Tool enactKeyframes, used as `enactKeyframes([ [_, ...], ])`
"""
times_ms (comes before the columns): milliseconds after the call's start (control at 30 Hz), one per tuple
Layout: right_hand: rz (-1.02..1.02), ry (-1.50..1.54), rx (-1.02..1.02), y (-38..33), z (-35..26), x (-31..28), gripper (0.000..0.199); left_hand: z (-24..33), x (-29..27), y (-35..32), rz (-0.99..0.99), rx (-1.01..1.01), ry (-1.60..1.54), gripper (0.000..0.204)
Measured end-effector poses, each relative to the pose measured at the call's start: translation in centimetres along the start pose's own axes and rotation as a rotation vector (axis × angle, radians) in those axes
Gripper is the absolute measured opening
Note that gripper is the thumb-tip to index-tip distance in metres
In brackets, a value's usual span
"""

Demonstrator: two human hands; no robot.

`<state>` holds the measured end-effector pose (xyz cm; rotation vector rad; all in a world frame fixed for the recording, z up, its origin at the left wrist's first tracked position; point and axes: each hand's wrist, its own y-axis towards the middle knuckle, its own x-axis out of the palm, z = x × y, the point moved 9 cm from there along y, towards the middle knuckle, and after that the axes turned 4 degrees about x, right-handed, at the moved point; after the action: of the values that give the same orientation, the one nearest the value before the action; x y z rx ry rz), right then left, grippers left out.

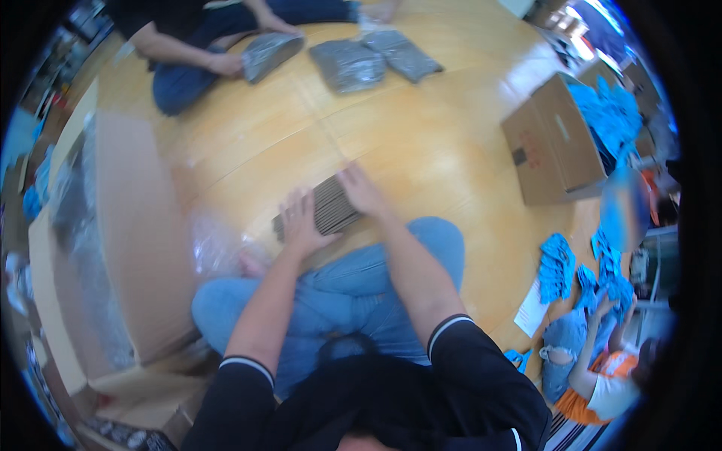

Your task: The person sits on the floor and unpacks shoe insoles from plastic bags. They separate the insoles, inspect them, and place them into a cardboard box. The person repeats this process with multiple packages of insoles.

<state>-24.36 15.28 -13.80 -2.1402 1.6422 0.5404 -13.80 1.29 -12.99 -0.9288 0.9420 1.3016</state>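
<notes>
I sit cross-legged on a wooden floor (421, 143) in blue jeans. A row of thin dark grey flat pieces (329, 207) lies on the floor just in front of my knees. My left hand (301, 224) rests flat on the left end of the row, fingers spread. The right end of the row is under my right hand (361, 192), which presses on it with its fingers together. Neither hand is closed around anything.
A large open cardboard box (124, 240) with clear plastic lining stands at my left. Crumpled clear plastic (214, 244) lies beside it. Across the floor a person holds a grey packet (267, 52); two more packets (372, 60) lie nearby. A box of blue items (556, 143) stands at right, near another seated person (594, 376).
</notes>
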Motion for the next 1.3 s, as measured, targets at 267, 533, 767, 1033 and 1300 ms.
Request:
enactKeyframes([
  [267, 0.004, 0.122, 0.293, -2.3, 0.3, -1.3, 0.061, 2.3, -0.6, 0.4, 0.034, 0.048, 0.012, 0.131],
  [533, -0.030, 0.001, 0.290, -3.7, -0.7, -1.9, 0.082, 2.7, -1.1, 0.1, -0.019, 0.028, -0.094, 0.131],
  [767, 0.034, -0.111, 0.289, -3.6, -0.2, -3.2, 0.085, 2.3, -0.8, -0.2, 0.013, 0.045, -0.038, 0.128],
  [1033, -0.026, 0.018, 0.183, -2.5, 0.3, -0.4, 0.085, 2.2, -1.4, 0.1, 0.089, 0.069, -0.124, 0.119],
  [1300, -0.062, 0.049, 0.262, -2.8, -1.5, -1.9, 0.077, 3.0, -3.2, 0.5, 0.074, 0.079, -0.217, 0.119],
])
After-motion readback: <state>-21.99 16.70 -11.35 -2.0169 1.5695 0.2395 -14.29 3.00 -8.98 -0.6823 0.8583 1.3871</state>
